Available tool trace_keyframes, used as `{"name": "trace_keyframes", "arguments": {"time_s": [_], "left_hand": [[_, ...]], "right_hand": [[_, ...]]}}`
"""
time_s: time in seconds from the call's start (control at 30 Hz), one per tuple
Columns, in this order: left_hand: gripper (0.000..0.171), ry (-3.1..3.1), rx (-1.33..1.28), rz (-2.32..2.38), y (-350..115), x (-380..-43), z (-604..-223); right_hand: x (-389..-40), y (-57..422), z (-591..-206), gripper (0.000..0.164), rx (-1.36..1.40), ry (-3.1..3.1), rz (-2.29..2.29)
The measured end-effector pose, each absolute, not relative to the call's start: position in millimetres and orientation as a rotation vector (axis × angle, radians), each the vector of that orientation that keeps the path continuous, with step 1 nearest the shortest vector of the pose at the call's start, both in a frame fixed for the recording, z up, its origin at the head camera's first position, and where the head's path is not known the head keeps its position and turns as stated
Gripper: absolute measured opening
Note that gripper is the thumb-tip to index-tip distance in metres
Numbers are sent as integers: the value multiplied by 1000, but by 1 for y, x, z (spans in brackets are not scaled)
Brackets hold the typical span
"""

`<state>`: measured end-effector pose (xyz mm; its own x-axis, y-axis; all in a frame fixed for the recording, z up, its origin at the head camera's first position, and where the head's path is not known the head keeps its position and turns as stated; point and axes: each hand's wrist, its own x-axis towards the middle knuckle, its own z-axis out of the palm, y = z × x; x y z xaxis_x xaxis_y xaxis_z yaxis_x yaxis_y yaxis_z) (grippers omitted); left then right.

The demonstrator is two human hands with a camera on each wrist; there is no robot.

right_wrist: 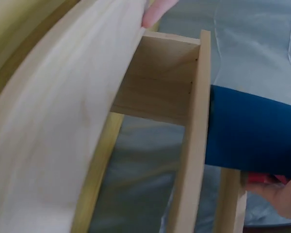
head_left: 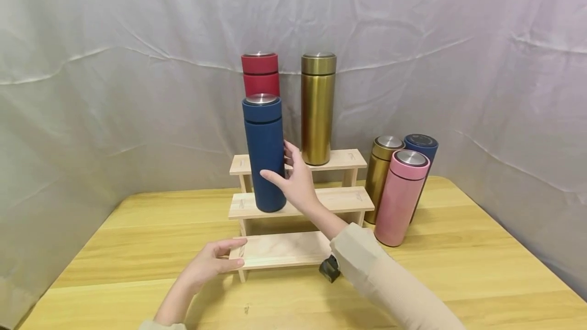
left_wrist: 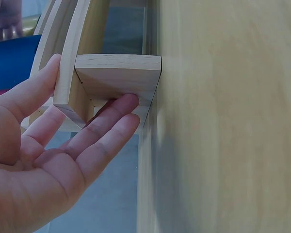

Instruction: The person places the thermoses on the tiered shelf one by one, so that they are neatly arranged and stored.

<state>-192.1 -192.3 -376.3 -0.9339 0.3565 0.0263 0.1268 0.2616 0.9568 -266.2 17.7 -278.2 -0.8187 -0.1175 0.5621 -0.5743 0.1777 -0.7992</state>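
Rack: pale wood, smooth, matt, fine grain. Blue flask at its mid tier looks matt, w/ shiny metal lid top; gold flask atop rack, v. glossy, metallic. Table under rack: wood-look, slight sheen. Cloth behind rack: silky, creased.

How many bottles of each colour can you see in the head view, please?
Blue bottles: 2
Gold bottles: 2
Red bottle: 1
Pink bottle: 1
Total: 6 bottles
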Motion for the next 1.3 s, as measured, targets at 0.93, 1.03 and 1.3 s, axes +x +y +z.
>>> {"name": "trace_keyframes", "arguments": {"time_s": [0.93, 1.03, 1.3], "left_hand": [[52, 2337, 460, 1725, -191, -191, -376], [52, 2335, 461, 1732, -191, -190, -376], [53, 2328, 463, 1734, -191, -191, -376]], "right_hand": [[-238, 82, -298, 43, 575, -2079, 1738], [-235, 88, -299, 41, 563, -2078, 1743], [-228, 104, -304, 38, 533, -2099, 1731]]}}
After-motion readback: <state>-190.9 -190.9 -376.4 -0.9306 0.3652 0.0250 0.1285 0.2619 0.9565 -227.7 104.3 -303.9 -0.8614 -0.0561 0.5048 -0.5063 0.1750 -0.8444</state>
